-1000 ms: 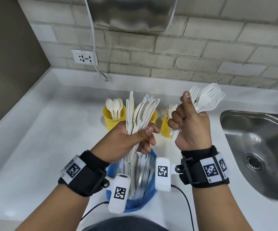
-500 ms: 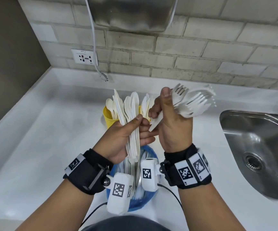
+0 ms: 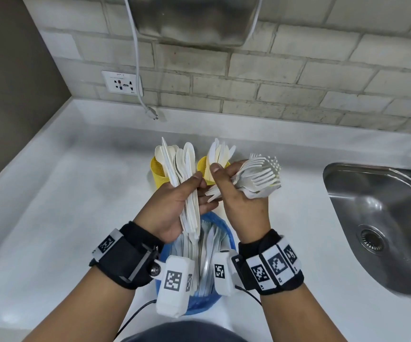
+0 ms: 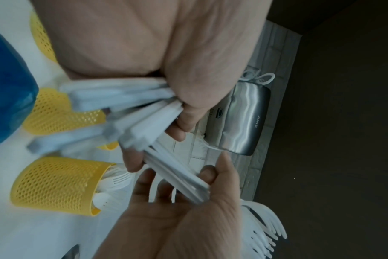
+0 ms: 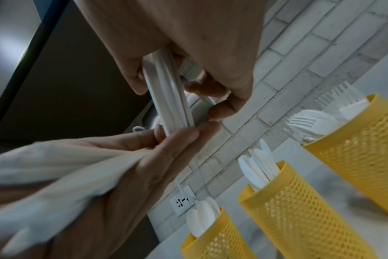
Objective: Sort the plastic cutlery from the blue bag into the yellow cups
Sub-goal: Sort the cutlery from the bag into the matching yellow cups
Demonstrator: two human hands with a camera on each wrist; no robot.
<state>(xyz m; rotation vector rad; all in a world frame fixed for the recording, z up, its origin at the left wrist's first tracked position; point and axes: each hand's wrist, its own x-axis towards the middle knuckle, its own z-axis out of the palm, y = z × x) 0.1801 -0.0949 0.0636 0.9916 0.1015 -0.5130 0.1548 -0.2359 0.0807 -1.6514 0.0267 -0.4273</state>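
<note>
The blue bag (image 3: 200,290), taken as the landmark, is seen on the white counter (image 3: 59,218) nearest the person, with more cutlery left inside. Just beyond it the yellow cups (image 3: 160,172) are ranged, spoons, knives and forks already stood in them. Above the bag's far edge a mixed bundle of cutlery (image 3: 187,191) is gripped in the left hand (image 3: 175,206), long axis pointing away toward the cups. To the bag's far right, a fistful of forks (image 3: 258,176) is clenched in the right hand (image 3: 241,206), tines sideways. That hand's thumb and forefinger are pinched on handles (image 5: 173,98) drawn from the bundle, so the right hand is judged nearer for the next pull, made along the handles.
</note>
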